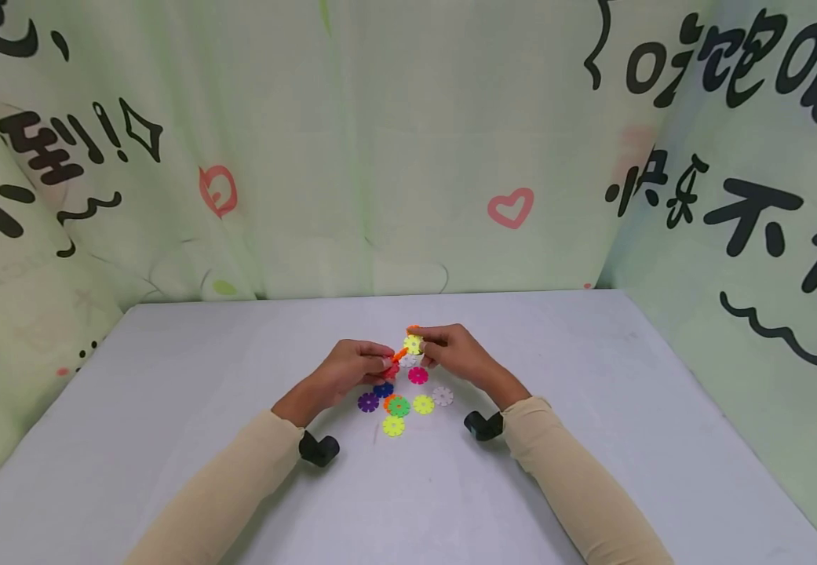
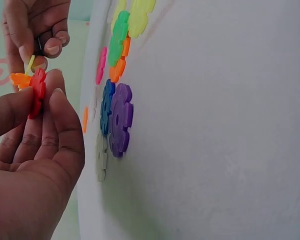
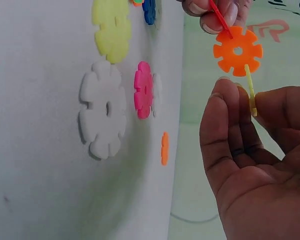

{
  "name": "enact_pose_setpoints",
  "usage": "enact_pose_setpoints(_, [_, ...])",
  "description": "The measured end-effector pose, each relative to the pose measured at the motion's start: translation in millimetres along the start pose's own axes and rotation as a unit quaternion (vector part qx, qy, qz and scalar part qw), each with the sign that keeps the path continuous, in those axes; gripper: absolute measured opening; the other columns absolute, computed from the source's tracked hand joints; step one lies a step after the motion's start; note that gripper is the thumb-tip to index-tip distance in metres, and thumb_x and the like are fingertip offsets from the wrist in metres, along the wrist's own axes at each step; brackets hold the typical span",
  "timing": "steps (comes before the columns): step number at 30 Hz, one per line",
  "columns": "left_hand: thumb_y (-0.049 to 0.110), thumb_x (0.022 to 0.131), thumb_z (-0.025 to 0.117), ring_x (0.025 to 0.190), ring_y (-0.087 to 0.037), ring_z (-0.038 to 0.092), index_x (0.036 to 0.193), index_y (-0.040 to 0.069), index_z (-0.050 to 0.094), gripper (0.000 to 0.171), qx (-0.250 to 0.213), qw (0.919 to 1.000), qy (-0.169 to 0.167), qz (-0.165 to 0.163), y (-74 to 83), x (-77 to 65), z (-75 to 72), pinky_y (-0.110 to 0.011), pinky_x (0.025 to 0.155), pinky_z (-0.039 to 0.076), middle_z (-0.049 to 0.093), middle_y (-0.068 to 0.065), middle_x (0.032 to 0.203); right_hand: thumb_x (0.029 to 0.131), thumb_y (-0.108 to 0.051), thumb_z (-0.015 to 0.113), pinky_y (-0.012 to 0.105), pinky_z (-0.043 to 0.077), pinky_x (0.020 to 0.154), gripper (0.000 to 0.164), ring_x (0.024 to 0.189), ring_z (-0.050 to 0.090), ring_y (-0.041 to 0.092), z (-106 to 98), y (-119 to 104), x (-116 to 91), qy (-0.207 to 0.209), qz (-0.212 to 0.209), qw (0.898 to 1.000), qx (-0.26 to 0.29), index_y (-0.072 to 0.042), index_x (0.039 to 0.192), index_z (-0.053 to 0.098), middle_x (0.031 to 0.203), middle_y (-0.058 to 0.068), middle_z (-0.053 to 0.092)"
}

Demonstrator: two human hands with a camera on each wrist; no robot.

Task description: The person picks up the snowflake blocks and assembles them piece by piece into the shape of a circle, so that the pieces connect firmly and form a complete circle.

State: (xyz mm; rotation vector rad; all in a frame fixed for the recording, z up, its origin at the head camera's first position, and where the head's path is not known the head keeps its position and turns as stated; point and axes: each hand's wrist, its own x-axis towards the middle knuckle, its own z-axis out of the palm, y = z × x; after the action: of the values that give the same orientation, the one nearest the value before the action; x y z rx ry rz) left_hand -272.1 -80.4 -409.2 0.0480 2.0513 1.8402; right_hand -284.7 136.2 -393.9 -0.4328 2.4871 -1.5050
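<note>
My left hand (image 1: 350, 366) pinches a red notched disc (image 2: 38, 92), a flower-shaped interlocking piece, between thumb and fingers. An orange disc (image 3: 227, 56) joins it, with the red edge in one of its notches. My right hand (image 1: 461, 351) pinches a yellow disc (image 3: 252, 97), seen edge-on in the right wrist view, whose edge sits in another notch of the orange one. All three discs are held above the table. Below the hands lie loose discs: purple (image 1: 368, 402), blue (image 1: 383, 390), green (image 1: 399, 406) and pink (image 1: 418, 376).
Near the front of the cluster lies a yellow disc (image 1: 393, 426), with another yellow disc (image 1: 424, 404) and a white disc (image 1: 443, 396) to its right. The white table (image 1: 203, 408) meets a printed curtain (image 1: 380, 157) at the back.
</note>
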Motion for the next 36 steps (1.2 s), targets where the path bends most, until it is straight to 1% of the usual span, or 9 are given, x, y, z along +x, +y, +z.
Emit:
enact_pose_setpoints(3, [0.006, 0.094, 0.063, 0.084, -0.021, 0.069, 0.116, -0.003, 0.066, 0.024, -0.007, 1.0, 0.004, 0.002, 0.2, 0.3, -0.5, -0.031, 0.078, 0.055, 0.071, -0.013, 0.096, 0.097, -0.006, 0.055, 0.038, 0.053, 0.079, 0.036, 0.081, 0.063, 0.033, 1, 1, 0, 0.01, -0.009, 1.0, 0.003, -0.005, 0.133, 0.059, 0.089, 0.018, 0.066])
enact_pose_setpoints(7, [0.01, 0.094, 0.065, 0.082, -0.022, 0.071, 0.117, -0.001, 0.066, 0.026, -0.008, 0.9999, 0.006, 0.004, 0.9, 0.9, -1.9, -0.029, 0.074, 0.055, 0.071, -0.013, 0.097, 0.096, -0.005, 0.06, 0.031, 0.054, 0.074, 0.032, 0.079, 0.064, 0.029, 2, 2, 1, 0.039, -0.017, 0.999, 0.007, 0.001, 0.127, 0.061, 0.095, 0.016, 0.066])
enact_pose_setpoints(9, [0.011, 0.094, 0.064, 0.08, -0.022, 0.071, 0.117, -0.001, 0.066, 0.026, -0.008, 0.9999, 0.007, 0.004, 1.2, 1.3, -2.6, -0.028, 0.072, 0.055, 0.071, -0.013, 0.097, 0.095, -0.006, 0.061, 0.03, 0.054, 0.075, 0.03, 0.08, 0.064, 0.028, 3, 2, 1, 0.045, -0.013, 0.999, 0.007, 0.001, 0.124, 0.063, 0.097, 0.014, 0.067])
enact_pose_setpoints(17, [0.008, 0.094, 0.065, 0.078, -0.021, 0.071, 0.114, -0.002, 0.068, 0.023, -0.004, 1.0, 0.006, 0.0, -0.2, 0.8, -2.6, -0.029, 0.073, 0.055, 0.072, -0.014, 0.095, 0.096, -0.008, 0.061, 0.034, 0.054, 0.078, 0.03, 0.075, 0.064, 0.021, 1, 6, 0, 0.024, -0.005, 1.0, 0.017, 0.004, 0.123, 0.063, 0.096, 0.02, 0.068])
enact_pose_setpoints(21, [0.007, 0.094, 0.064, 0.078, -0.02, 0.07, 0.113, -0.003, 0.067, 0.022, -0.01, 0.9999, 0.002, -0.001, -0.3, 1.3, -1.4, -0.029, 0.073, 0.055, 0.072, -0.014, 0.095, 0.096, -0.009, 0.061, 0.034, 0.053, 0.079, 0.03, 0.075, 0.063, 0.019, 0, 8, -1, 0.02, -0.005, 1.0, 0.021, 0.003, 0.123, 0.063, 0.095, 0.019, 0.068])
enact_pose_setpoints(26, [0.006, 0.093, 0.065, 0.078, -0.021, 0.071, 0.114, -0.004, 0.066, 0.023, -0.012, 0.9999, 0.002, -0.003, 1.0, 2.0, -1.1, -0.029, 0.073, 0.055, 0.071, -0.014, 0.095, 0.096, -0.011, 0.061, 0.035, 0.053, 0.081, 0.03, 0.077, 0.064, 0.022, 0, 12, -2, 0.024, -0.011, 0.999, 0.024, 0.002, 0.123, 0.064, 0.09, 0.016, 0.068])
enact_pose_setpoints(31, [0.005, 0.092, 0.065, 0.076, -0.021, 0.07, 0.112, -0.005, 0.067, 0.022, -0.011, 0.9999, -0.003, -0.002, -0.4, 1.4, -0.3, -0.029, 0.072, 0.055, 0.071, -0.014, 0.094, 0.096, -0.01, 0.062, 0.036, 0.053, 0.08, 0.029, 0.076, 0.062, 0.021, 3, 13, -4, 0.032, -0.025, 0.999, 0.015, 0.001, 0.123, 0.065, 0.086, 0.012, 0.067])
enact_pose_setpoints(34, [0.005, 0.092, 0.066, 0.074, -0.019, 0.068, 0.111, -0.005, 0.068, 0.022, -0.016, 0.9998, -0.006, -0.006, -2.1, 1.2, 1.5, -0.028, 0.071, 0.055, 0.071, -0.015, 0.093, 0.096, -0.007, 0.06, 0.033, 0.053, 0.075, 0.028, 0.074, 0.061, 0.02, 5, 11, -3, 0.035, -0.052, 0.998, 0.002, 0.002, 0.122, 0.065, 0.086, 0.014, 0.067])
enact_pose_setpoints(36, [0.006, 0.092, 0.066, 0.074, -0.019, 0.068, 0.111, -0.004, 0.068, 0.022, -0.018, 0.9998, 0.002, -0.007, -3.0, 1.1, 1.9, -0.028, 0.071, 0.055, 0.071, -0.013, 0.093, 0.095, -0.005, 0.06, 0.031, 0.052, 0.072, 0.028, 0.073, 0.06, 0.02, 6, 7, -2, 0.036, -0.072, 0.997, -0.009, 0.002, 0.122, 0.065, 0.089, 0.014, 0.067])
